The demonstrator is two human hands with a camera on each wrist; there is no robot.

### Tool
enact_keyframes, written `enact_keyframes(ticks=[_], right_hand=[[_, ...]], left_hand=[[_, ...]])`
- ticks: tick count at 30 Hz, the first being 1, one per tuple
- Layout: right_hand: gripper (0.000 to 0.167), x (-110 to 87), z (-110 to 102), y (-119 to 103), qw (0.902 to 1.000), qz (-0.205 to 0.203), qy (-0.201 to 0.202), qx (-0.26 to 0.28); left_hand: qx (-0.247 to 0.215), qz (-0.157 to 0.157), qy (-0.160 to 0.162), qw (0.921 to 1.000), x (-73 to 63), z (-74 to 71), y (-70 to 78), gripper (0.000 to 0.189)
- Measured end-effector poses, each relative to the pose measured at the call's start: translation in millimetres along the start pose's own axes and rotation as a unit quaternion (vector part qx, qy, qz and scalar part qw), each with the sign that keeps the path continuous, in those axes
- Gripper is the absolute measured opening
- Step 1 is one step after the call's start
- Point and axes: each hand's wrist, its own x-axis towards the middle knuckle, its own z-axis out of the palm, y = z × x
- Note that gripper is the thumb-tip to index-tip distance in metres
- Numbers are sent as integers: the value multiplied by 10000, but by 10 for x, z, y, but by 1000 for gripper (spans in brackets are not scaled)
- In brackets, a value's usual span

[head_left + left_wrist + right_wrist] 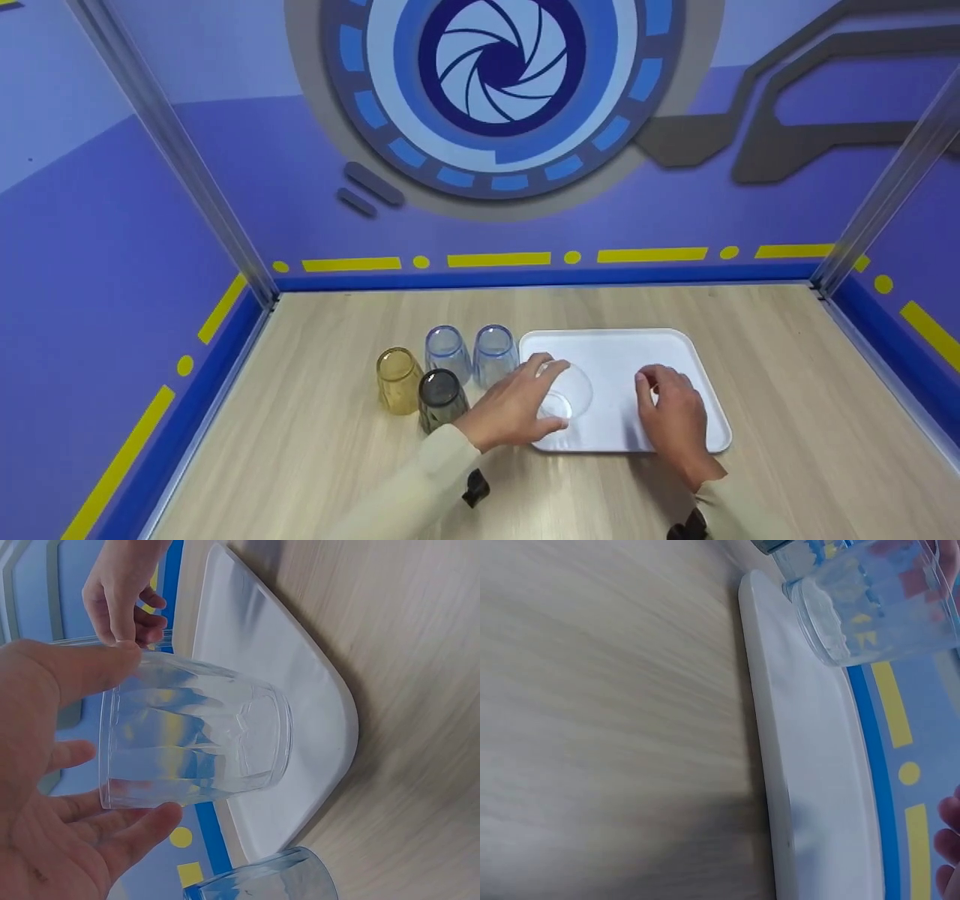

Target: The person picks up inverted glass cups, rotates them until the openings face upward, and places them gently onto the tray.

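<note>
A clear drinking glass point(574, 394) stands mouth up over the left part of the white tray point(615, 345). My left hand point(517, 401) holds it near the rim, the thumb on one side and the fingers on the other. In the left wrist view the base of the clear glass point(202, 735) points toward the tray. Over the tray's right part hovers my right hand point(675, 412), its fingers loosely bent and nothing between them. Only some fingertips point(949, 844) of it enter the right wrist view.
Left of the tray, upside-down glasses stand close together: two blue ones point(448, 356) point(495, 360), an amber one point(399, 381) and a dark grey one point(441, 405). Printed panels point(480, 232) wall in the wooden table point(322, 450) at the back and sides.
</note>
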Motion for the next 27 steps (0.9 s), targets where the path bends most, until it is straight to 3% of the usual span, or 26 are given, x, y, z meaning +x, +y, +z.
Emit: enact_keyframes(ticks=[27], right_hand=[[16,105,-163,439,9967,567,-143,-567]], left_hand=[[-285,-208,-174,9992,10,85,-4,74]])
